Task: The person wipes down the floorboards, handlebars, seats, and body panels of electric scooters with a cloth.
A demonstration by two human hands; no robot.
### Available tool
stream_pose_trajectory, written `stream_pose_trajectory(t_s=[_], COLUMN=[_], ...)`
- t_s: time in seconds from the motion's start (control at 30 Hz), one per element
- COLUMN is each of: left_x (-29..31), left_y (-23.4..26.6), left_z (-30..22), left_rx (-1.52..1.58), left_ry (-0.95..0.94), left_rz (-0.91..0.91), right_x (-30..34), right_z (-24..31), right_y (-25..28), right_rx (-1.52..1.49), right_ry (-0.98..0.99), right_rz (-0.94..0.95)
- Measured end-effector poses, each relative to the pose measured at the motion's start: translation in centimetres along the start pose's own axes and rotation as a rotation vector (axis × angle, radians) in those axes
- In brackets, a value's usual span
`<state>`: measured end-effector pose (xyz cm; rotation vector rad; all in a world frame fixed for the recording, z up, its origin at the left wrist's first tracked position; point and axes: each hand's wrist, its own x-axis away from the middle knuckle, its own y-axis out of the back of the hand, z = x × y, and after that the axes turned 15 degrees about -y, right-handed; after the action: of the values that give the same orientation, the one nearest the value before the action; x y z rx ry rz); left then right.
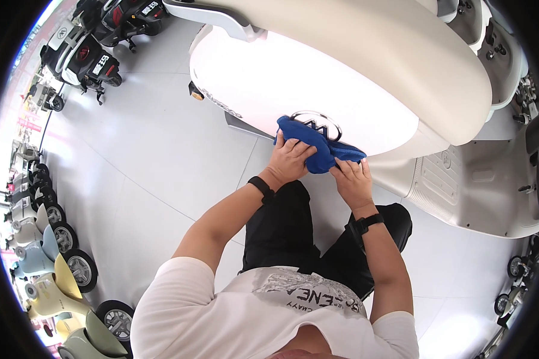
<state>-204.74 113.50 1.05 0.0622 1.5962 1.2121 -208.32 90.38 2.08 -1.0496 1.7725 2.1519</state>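
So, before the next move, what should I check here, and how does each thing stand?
1. Left hand on the blue cloth: ok, fingers lie over it.
2. Right hand on the cloth: ok, fingertips touch its right part.
3. Emblem fully uncovered: not ok, the cloth hides its lower part.
4. White side panel clean beneath the cloth: cannot tell, it is covered.
5. Left wristband and right wristband clear of the panel: ok, both sit apart from it.
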Motion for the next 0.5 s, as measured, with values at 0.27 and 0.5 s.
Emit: stream_pose_trajectory(t_s=[0.27,0.5], left_x=[-10.7,-14.5], left_y=[7.5,9.2], left_z=[0.3,0.7], left_rx=[0.004,0.007], left_ry=[0.046,0.070], left_rz=[-0.172,-0.235], right_x=[-6.5,-10.8], right_z=[1.0,1.8], right_y=[5.0,7.2], right_rx=[-0.075,-0.275], right_ry=[-0.180,-0.258], right_rz=[-0.324,-0.460])
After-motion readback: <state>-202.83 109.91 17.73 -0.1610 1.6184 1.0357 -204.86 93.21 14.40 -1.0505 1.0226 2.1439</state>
